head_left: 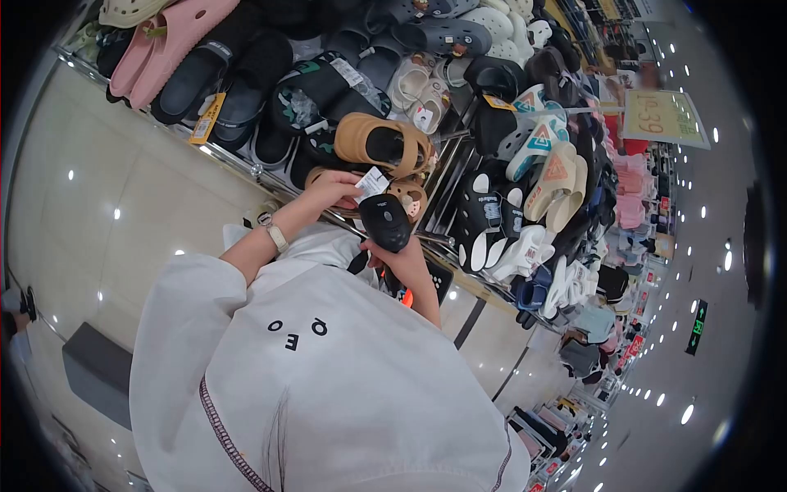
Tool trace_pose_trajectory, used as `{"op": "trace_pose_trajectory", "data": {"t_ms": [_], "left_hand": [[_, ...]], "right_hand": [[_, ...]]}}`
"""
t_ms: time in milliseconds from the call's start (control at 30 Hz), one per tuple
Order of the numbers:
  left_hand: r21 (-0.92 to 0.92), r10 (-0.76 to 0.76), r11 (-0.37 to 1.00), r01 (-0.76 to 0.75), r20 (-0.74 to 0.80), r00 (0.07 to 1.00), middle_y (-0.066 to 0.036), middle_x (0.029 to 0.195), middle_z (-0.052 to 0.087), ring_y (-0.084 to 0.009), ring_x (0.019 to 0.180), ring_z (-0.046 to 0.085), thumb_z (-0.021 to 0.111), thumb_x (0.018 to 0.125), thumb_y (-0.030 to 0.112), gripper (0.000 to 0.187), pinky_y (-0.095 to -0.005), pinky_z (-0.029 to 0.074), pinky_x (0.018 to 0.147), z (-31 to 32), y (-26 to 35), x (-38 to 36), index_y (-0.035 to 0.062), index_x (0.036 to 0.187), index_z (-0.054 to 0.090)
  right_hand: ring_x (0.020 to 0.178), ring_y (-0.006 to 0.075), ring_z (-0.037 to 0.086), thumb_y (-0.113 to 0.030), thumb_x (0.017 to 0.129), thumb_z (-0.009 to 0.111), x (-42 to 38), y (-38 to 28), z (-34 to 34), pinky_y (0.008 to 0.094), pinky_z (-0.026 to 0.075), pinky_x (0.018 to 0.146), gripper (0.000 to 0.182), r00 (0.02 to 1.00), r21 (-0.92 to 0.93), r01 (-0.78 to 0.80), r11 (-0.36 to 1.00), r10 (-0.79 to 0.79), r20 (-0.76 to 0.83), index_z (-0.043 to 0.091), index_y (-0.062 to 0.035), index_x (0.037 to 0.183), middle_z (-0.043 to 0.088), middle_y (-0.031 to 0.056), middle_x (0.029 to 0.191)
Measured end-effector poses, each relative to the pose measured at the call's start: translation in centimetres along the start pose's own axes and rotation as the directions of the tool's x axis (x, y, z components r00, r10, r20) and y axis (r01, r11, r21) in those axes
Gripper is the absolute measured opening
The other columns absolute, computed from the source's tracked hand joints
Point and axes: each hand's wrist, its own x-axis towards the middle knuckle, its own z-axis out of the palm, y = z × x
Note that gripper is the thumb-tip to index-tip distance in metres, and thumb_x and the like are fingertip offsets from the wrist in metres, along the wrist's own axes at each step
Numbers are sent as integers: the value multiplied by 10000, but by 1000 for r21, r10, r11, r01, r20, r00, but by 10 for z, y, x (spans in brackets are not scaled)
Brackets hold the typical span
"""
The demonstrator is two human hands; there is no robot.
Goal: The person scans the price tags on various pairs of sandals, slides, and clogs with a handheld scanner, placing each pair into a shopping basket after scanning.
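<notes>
My left hand, with a watch on the wrist, pinches a white price tag at the edge of the shoe display. Just beside the tag, a black handheld barcode scanner is gripped in my right hand. The scanner's rounded head is close to the tag. Behind both hands lie a tan strapped sandal and a brown clog with a charm on it. Part of the brown clog is hidden by the scanner.
A metal rack rail runs along the front of the piled shoes. Pink clogs and black slippers sit to the left, beige slides to the right. A yellow price sign stands above. A grey bench is on the tiled floor.
</notes>
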Motion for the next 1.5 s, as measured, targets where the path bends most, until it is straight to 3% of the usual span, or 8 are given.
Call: {"op": "trace_pose_trajectory", "data": {"t_ms": [600, 667, 767, 900, 967, 1100, 1367, 1500], "left_hand": [[-2, 18, 1000, -18, 90, 996, -27, 848, 615, -86, 717, 582, 598, 772, 96, 153, -203, 471, 648, -3, -10, 1, 30, 909, 586], [248, 118, 961, -121, 25, 993, -1, 693, 582, -74, 600, 532, 681, 701, 136, 171, -213, 430, 548, -11, -27, 14, 29, 784, 577], [735, 321, 654, -178, -57, 945, -28, 615, 495, -122, 545, 474, 693, 670, 152, 238, -252, 404, 529, 2, 12, -15, 23, 810, 549], [752, 666, 471, -461, 40, 745, -64, 714, 485, -181, 708, 504, 663, 657, 114, 249, -284, 418, 622, 17, 35, -16, 26, 848, 531], [870, 795, -64, -489, 341, 502, -82, 819, 485, -220, 892, 473, 628, 644, 78, 258, -314, 399, 740, 20, 49, -6, 30, 870, 512], [877, 599, -362, -315, 478, 643, -71, 846, 485, -222, 867, 462, 628, 636, 142, 226, -318, 377, 745, 27, 49, 18, 27, 813, 547], [790, 491, -443, -423, 609, 623, -68, 803, 481, -201, 844, 448, 584, 649, 149, 152, -301, 360, 721, 21, 41, 41, 41, 756, 577], [819, 541, -406, -405, 573, 616, -65, 850, 486, -209, 848, 470, 575, 658, 90, 253, -298, 394, 756, 17, 35, 23, 19, 901, 574]], "right_hand": [[487, 100, 554, -84, 733, 602, 5, -1, 5, 213, 425, 440, 126, 993, 229, -117, 966, 120, 2, 591, 11, 815, 613, 55, 669], [492, 96, 552, -94, 740, 609, 6, 5, 7, 211, 424, 441, 135, 995, 266, -39, 963, 61, -76, 596, 13, 820, 618, 56, 686], [495, 93, 550, -102, 747, 609, 6, 16, 7, 210, 425, 446, 138, 995, 301, 0, 954, 31, -98, 596, 15, 818, 623, 57, 700], [499, 87, 548, -104, 747, 610, 1, 30, 5, 206, 410, 434, 139, 989, 345, 23, 938, 28, -142, 599, 14, 819, 630, 57, 710], [494, 89, 547, -105, 743, 614, -3, 39, 5, 205, 407, 429, 145, 986, 349, 22, 937, 38, -163, 599, 16, 821, 631, 56, 707], [480, 96, 547, -103, 731, 625, -12, 46, 7, 206, 403, 422, 167, 973, 362, 5, 932, 79, -217, 596, 23, 837, 634, 54, 701], [483, 96, 552, -114, 723, 643, -16, 59, 11, 213, 403, 425, 176, 960, 348, 21, 937, 78, -268, 601, 13, 837, 632, 48, 700], [483, 95, 553, -125, 700, 673, -14, 67, 14, 216, 400, 431, 186, 957, 354, 21, 935, 84, -278, 594, 7, 803, 604, 37, 651]]}}
